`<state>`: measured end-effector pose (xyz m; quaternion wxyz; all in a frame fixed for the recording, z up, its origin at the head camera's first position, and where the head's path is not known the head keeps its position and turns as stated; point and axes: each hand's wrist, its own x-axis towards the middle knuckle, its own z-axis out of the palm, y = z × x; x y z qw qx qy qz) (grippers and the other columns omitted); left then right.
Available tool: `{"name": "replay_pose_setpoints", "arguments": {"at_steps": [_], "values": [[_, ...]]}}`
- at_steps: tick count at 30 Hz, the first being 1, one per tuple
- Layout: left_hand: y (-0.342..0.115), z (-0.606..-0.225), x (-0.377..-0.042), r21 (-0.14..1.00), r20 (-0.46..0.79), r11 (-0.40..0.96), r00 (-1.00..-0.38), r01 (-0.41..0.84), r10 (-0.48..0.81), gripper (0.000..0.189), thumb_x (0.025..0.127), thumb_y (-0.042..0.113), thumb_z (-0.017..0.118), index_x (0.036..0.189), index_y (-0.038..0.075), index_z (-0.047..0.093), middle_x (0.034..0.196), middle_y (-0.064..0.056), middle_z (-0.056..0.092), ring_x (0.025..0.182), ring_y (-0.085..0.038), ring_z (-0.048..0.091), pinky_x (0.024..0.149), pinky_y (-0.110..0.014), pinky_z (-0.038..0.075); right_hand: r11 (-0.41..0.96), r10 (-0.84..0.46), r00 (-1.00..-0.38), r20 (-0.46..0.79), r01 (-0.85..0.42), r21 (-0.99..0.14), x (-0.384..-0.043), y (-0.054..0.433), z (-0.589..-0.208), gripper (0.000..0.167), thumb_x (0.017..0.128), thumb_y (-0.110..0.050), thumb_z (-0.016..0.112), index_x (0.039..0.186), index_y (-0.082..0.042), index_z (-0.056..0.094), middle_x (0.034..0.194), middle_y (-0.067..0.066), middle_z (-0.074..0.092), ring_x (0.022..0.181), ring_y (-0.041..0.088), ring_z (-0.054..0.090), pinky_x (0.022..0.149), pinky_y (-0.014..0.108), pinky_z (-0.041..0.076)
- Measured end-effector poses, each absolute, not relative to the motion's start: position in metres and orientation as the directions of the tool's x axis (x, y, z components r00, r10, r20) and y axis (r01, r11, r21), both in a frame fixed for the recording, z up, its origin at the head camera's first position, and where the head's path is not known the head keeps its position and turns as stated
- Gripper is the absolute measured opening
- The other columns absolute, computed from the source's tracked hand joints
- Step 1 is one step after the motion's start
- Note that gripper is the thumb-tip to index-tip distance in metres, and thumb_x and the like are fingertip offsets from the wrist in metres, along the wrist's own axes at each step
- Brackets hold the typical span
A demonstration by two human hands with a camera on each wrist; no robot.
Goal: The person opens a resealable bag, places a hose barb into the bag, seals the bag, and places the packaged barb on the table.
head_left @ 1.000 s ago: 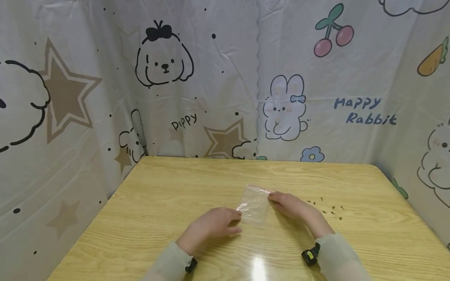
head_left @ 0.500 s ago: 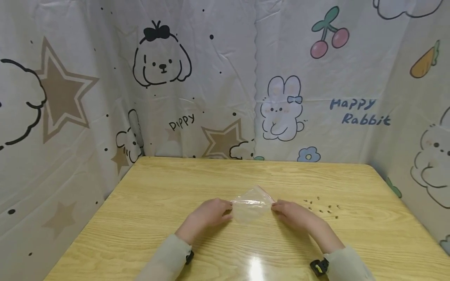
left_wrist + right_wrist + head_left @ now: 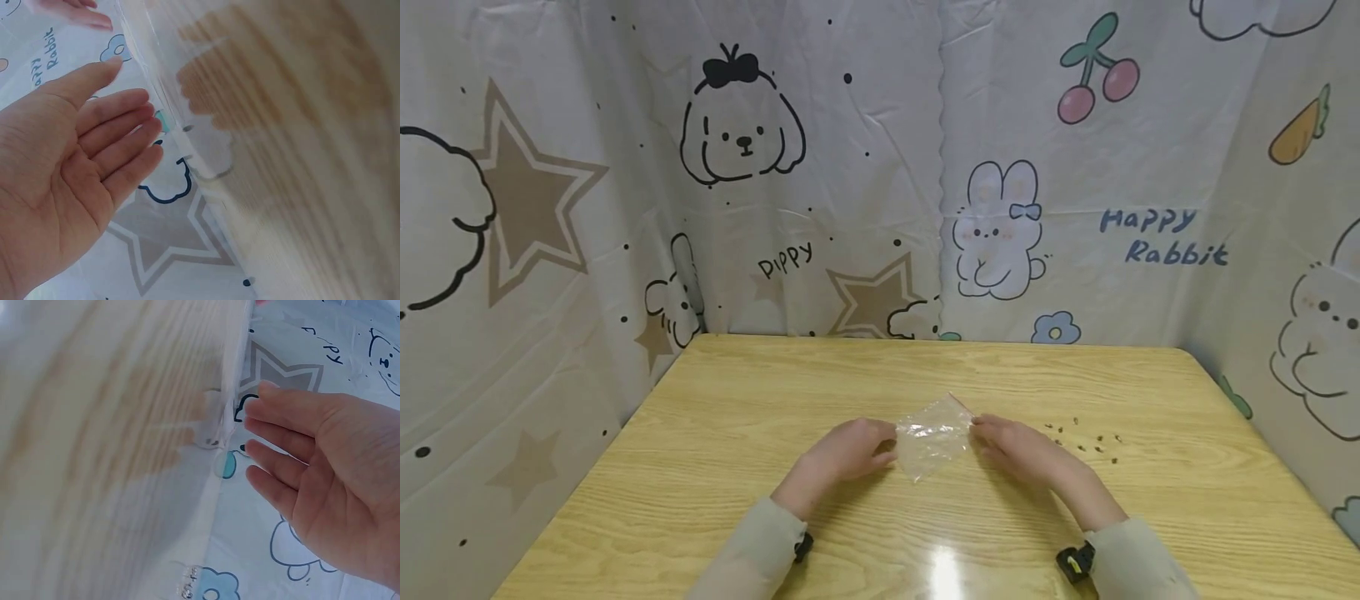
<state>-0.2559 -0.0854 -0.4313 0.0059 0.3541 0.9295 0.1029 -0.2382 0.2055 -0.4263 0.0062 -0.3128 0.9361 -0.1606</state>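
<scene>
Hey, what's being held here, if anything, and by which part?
The left hand shows no grip on the clear zip bag; whether the right hand pinches the bag's right corner can't be told.

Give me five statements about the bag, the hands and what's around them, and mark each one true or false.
1. A clear bag is between the left hand and the right hand. True.
2. Small brown bits lie scattered on the table. True.
3. Those bits are nearer the left hand. False: they are nearer the right hand.
4. The cloth behind the table is plain. False: it has printed pictures, including a rabbit.
5. Both sleeves are pale. True.
</scene>
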Motion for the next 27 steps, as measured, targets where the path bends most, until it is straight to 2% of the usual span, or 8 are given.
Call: {"name": "replay_pose_setpoints", "arguments": {"at_steps": [3,6,9,17,27], "values": [[-0.084,-0.431,-0.254,0.195,0.055,0.725,-0.745,0.661,0.665,0.017,0.095,0.026,0.064,0.09,0.01,0.061,0.082,0.0,0.064,0.068,-0.005,0.047,0.065,-0.021,0.046,0.761,-0.578,-0.814,0.058,-0.564,-0.32,-0.242,0.203,-0.425,0.037,0.099,-0.009,0.055,0.132,0.006,0.056,0.141,0.027,0.051,0.13,0.045,0.049,0.107,0.055,0.04],[-0.083,-0.43,-0.251,0.183,0.035,0.734,-0.75,0.655,0.661,0.02,0.094,0.028,0.065,0.085,0.011,0.058,0.072,0.004,0.053,0.064,-0.005,0.04,0.061,-0.02,0.039,0.772,-0.572,-0.82,0.011,-0.543,-0.332,-0.247,0.202,-0.425,0.039,0.099,-0.011,0.054,0.134,0.005,0.054,0.144,0.026,0.049,0.134,0.045,0.045,0.109,0.056,0.037],[-0.083,-0.429,-0.249,0.165,0.027,0.742,-0.755,0.65,0.655,0.023,0.094,0.028,0.066,0.08,0.011,0.058,0.068,0.006,0.048,0.062,-0.005,0.039,0.059,-0.02,0.038,0.777,-0.574,-0.818,-0.029,-0.533,-0.335,-0.251,0.202,-0.426,0.039,0.099,-0.012,0.054,0.135,0.004,0.054,0.144,0.025,0.049,0.135,0.045,0.043,0.111,0.056,0.036],[-0.085,-0.43,-0.259,0.167,0.055,0.737,-0.753,0.655,0.656,0.024,0.097,0.023,0.062,0.077,0.011,0.057,0.071,0.001,0.059,0.063,-0.007,0.043,0.062,-0.022,0.042,0.778,-0.579,-0.813,-0.051,-0.533,-0.334,-0.248,0.202,-0.429,0.037,0.099,-0.012,0.055,0.132,0.004,0.057,0.142,0.023,0.052,0.134,0.044,0.045,0.11,0.055,0.037],[-0.08,-0.434,-0.28,0.184,0.064,0.747,-0.766,0.639,0.64,0.027,0.097,0.018,0.06,0.071,0.01,0.056,0.067,0.0,0.056,0.062,-0.009,0.042,0.061,-0.024,0.04,0.771,-0.584,-0.811,-0.044,-0.537,-0.343,-0.22,0.197,-0.423,0.033,0.096,-0.007,0.056,0.127,0.005,0.061,0.138,0.026,0.054,0.129,0.045,0.05,0.106,0.055,0.041]]}}
